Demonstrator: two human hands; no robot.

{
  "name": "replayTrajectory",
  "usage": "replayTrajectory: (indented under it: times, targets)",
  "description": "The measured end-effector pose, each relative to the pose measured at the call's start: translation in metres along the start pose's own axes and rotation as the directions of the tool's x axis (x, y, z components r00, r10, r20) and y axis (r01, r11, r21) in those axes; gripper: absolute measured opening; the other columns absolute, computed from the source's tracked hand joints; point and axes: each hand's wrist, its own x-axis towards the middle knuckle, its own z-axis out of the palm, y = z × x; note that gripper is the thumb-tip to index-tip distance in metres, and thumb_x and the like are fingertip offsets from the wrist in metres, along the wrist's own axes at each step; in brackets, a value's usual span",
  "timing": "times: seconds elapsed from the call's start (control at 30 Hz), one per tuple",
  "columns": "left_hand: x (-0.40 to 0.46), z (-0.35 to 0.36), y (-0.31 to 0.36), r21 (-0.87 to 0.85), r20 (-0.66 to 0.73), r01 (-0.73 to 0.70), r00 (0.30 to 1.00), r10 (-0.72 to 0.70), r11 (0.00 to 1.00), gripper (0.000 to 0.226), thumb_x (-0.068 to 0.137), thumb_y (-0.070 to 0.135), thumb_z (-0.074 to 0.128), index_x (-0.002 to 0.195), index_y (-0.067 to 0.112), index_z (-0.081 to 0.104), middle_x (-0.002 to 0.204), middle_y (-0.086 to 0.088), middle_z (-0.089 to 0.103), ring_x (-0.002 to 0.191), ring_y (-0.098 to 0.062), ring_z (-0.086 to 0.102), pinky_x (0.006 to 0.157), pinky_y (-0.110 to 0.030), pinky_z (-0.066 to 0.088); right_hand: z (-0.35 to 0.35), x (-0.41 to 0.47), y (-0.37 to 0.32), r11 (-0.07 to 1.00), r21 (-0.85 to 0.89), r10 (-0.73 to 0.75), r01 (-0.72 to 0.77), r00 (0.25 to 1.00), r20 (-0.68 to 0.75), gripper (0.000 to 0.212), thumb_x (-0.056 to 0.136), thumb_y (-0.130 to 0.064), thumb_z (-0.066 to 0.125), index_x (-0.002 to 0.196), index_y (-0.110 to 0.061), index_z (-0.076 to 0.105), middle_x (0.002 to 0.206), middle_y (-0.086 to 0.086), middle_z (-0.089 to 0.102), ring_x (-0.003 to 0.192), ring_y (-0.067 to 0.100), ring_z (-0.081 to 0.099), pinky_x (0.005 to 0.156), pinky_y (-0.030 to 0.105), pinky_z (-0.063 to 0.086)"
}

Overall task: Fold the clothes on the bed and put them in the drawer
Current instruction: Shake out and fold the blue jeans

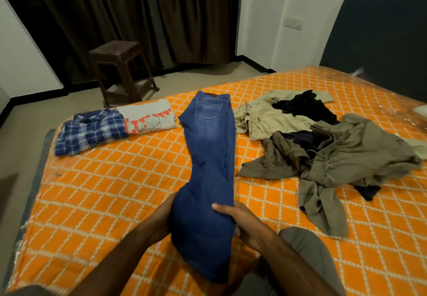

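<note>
Blue jeans (209,147) lie lengthwise down the middle of the orange patterned bed (120,191), legs laid together, waistband at the far end. My left hand (163,219) grips the left edge of the lower legs. My right hand (238,219) grips their right edge, thumb lying across the denim. The leg ends are lifted off the bed between my hands. A folded blue plaid shirt (90,131) and a folded grey printed T-shirt (150,117) lie at the far left. An unfolded heap of olive clothes (335,159), beige clothes (261,117) and black clothes (305,106) covers the right side.
A dark plastic stool (122,69) stands on the floor beyond the bed, before brown curtains (138,13). A dark padded headboard (379,41) rises at the right. My knee (307,249) rests on the bed at the lower right. No drawer is in view.
</note>
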Motion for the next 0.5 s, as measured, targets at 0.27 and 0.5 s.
replayTrajectory:
  times: [0.27,0.5]
  targets:
    - [0.005,-0.015,-0.013,0.243,0.149,0.121,0.976,-0.161,0.962,0.036,0.103,0.027,0.052,0.135,0.011,0.059,0.128,-0.009,0.068,0.117,-0.029,0.065,0.099,-0.044,0.050,0.011,-0.013,-0.001,0.817,-0.577,0.011,0.011,0.999,0.034,0.045,0.096,-0.038,0.066,0.136,-0.019,0.061,0.130,-0.009,0.064,0.113,0.010,0.064,0.095,0.026,0.053]
    - [-0.004,-0.038,-0.019,0.272,0.252,0.187,0.933,-0.257,0.944,0.043,0.097,0.036,0.060,0.138,0.024,0.056,0.136,-0.010,0.063,0.121,-0.034,0.061,0.096,-0.050,0.049,0.007,-0.023,0.002,0.971,-0.171,0.165,-0.165,0.986,-0.013,0.037,0.097,-0.038,0.064,0.128,-0.017,0.064,0.113,0.004,0.076,0.089,0.019,0.073,0.063,0.031,0.059]
